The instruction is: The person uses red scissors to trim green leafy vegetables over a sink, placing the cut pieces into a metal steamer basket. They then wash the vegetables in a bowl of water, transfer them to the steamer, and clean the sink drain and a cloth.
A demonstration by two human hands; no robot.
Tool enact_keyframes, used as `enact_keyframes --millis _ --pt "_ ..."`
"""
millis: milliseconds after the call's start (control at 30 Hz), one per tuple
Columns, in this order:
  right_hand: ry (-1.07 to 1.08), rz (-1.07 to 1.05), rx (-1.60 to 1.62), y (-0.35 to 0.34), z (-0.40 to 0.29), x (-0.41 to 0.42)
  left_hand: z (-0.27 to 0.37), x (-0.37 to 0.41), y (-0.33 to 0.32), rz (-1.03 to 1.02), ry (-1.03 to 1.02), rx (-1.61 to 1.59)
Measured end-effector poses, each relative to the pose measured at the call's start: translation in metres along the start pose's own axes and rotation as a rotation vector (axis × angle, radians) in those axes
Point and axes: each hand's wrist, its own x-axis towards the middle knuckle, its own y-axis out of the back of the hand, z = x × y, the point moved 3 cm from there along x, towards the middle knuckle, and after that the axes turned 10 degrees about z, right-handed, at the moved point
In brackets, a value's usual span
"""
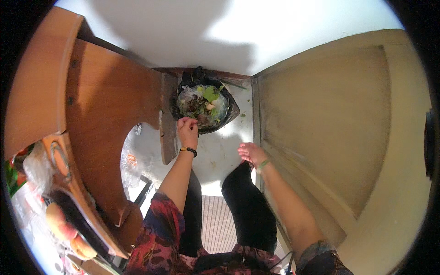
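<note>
A waste bin lined with a black plastic bag stands on the floor in the corner, holding leafy scraps and clear plastic. My left hand, with a dark bead bracelet at the wrist, is at the bin's near left rim. Its thumb and fingertips are close together there; whether something thin is between them, I cannot tell. Lower and to the right, my right hand, with a green band on the wrist, hangs above my knee with its fingers loosely curled and nothing visible in it.
A brown wooden cabinet stands on the left, with fruit and plastic bags at its lower left. On the right is a beige door panel. A white wall rises behind the bin. Small green bits lie on the floor.
</note>
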Motion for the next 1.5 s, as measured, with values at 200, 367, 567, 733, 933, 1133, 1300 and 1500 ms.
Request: enact_keyframes --millis 200,367,567,733,933,1133,1300,1500 --pt "0.09 0.096 0.101 -0.007 -0.005 0.099 -0.041 -0.006 -0.025 -0.027 -0.107 0.125" --pt "0.037 0.199 0.229 -0.044 -0.014 0.122 -0.074 -0.005 -0.037 -0.052 0.283 0.029" --pt "0.172 0.312 0.366 -0.037 0.005 0.149 -0.079 0.008 -0.026 -0.171 0.832 -0.37" --pt "0.247 0.306 0.341 -0.033 0.005 0.135 -0.058 0.016 -0.026 -0.269 0.856 -0.521" --pt "0.146 0.246 0.463 -0.03 0.005 0.125 -0.06 0.007 -0.021 -0.324 1.043 -0.557" --pt "0.164 0.226 0.553 -0.03 0.013 0.128 -0.035 -0.018 -0.027 -0.242 1.215 -0.822" --pt "0.197 0.21 0.533 -0.026 0.017 0.128 0.011 0.013 -0.054 -0.393 0.969 -0.921" --pt "0.221 0.216 0.408 -0.038 0.007 0.113 -0.031 0.006 -0.076 -0.265 -0.076 0.425"
